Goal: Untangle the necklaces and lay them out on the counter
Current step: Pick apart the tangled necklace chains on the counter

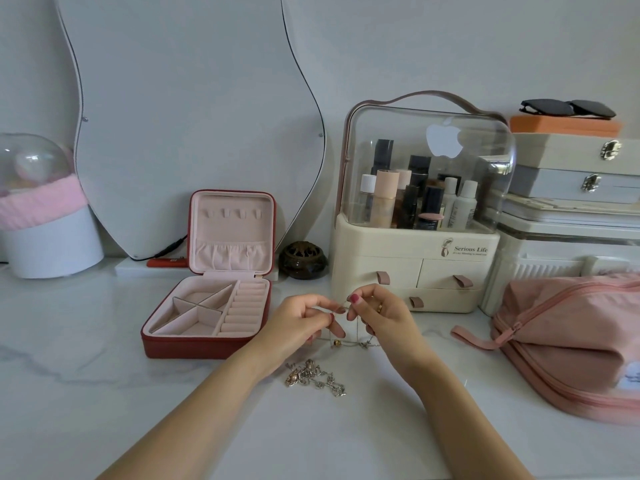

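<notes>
Fingertips of both hands are brought together above the counter [104, 341], where a fine chain [349, 318] is pinched between them. The left hand [298, 320] is curled, thumb and forefinger closed on one stretch of the chain; the right hand [377, 315] is likewise curled, its thumb and forefinger nipping the chain just beside the left grip. The short span is probably held taut so that a knot can be teased apart. From the pinch the thin silvery strand is let hang down to a small gold bead [335, 342] and a pale charm resting on the stone, so the weight is taken off the snarl.

Nearer, between the forearms, a tangled heap of necklaces [313, 375] is left lying on the counter: chunky silver links knotted around coppery pearls, not yet separated, by the look of it.

The counter is smooth white marble with faint grey veining. To the left, a red jewellery box [207, 306] stands open, lined in soft pink velvet. Far right, a cream organiser [415, 265] with a clear domed lid is seen; a quilted pink pouch [571, 341] lies at the right.
</notes>
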